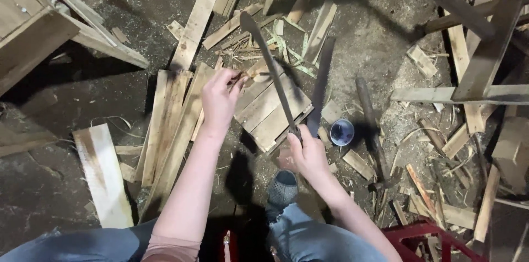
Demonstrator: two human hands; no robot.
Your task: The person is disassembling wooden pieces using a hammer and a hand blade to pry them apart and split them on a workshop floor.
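My right hand (309,154) grips the handle of a long dark machete (271,69), whose blade points up and away from me. A thin wooden stick (252,74) is pinched in my left hand (219,96), resting on a small slatted wooden block (273,109) on the floor. The blade stands just right of the stick, over the block. My grey shoe (281,189) sits below the block.
Loose planks (171,124) lie left of the block, with more boards and offcuts scattered around. A small dark round cup (342,132) and a hammer-like tool (370,124) lie to the right. A wooden crate (27,25) is top left, a red stool frame (424,237) bottom right.
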